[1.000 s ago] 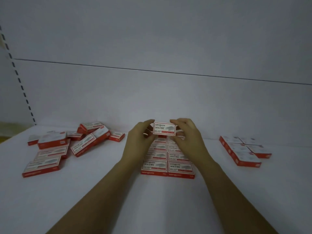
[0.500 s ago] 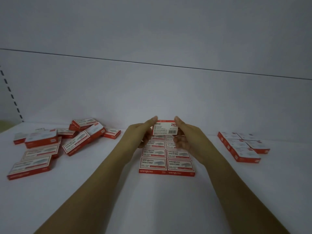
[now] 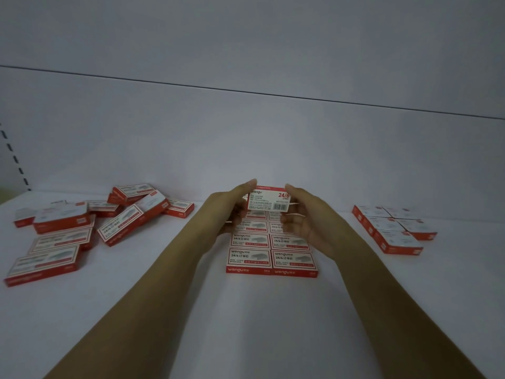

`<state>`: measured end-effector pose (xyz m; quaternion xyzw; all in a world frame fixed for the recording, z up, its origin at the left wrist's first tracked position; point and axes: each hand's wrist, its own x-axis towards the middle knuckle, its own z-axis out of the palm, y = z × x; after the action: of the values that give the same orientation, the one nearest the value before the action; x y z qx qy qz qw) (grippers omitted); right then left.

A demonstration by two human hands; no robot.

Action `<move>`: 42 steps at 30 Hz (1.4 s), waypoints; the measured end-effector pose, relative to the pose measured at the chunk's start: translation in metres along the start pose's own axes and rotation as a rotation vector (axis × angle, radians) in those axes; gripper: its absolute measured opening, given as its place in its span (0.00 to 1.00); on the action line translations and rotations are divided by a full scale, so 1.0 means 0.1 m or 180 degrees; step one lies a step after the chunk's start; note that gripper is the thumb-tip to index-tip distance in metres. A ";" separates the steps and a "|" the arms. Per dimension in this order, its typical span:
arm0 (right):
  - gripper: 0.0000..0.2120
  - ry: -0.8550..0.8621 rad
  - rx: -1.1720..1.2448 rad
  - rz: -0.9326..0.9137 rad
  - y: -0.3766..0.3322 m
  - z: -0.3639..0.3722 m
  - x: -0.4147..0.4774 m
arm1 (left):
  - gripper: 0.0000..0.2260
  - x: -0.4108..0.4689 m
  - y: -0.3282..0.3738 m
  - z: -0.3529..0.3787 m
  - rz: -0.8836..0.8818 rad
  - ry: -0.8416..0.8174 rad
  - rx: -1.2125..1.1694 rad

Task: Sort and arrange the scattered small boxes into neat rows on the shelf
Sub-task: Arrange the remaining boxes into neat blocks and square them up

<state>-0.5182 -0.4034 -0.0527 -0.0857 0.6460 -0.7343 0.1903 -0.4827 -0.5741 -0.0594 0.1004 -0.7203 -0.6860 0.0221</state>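
Now the left hand (image 3: 232,206) and the right hand (image 3: 306,217) pinch one box (image 3: 269,199) by its ends in the centre, just above the rows (image 3: 270,254) on the shelf (image 3: 246,324). A loose pile (image 3: 82,228) lies at left.

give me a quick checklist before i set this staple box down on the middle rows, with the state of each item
1. Grip: the left hand and right hand pinch the staple box at its two ends, clear of the shelf: ok.
2. Face: its barcode side faces the camera, while the middle rows show the printed front upward: not ok, it probably needs turning.
3. Free slot at the back of the rows: hidden behind the box and hands: cannot tell.
4. Row alignment: the two columns sit flush and the near edge runs straight: ok.
5. Remaining work: the left pile lies scattered and overlapping: not ok.
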 end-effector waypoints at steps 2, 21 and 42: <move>0.11 -0.0046 0.0162 -0.0179 0.00 -0.02 0.01 | 0.21 0.00 0.00 -0.02 0.0075 -0.0094 -0.0016; 0.23 -0.0043 -0.0641 -0.1064 -0.01 -0.03 -0.04 | 0.17 -0.03 -0.03 -0.06 0.0894 0.0069 0.0183; 0.21 0.0157 -0.1458 -0.1453 0.02 0.02 -0.02 | 0.17 -0.06 0.00 -0.03 0.1164 0.0357 0.0456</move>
<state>-0.5150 -0.4050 -0.0535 -0.2512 0.7629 -0.5954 -0.0191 -0.4761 -0.5760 -0.0589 0.0073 -0.7711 -0.6109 0.1792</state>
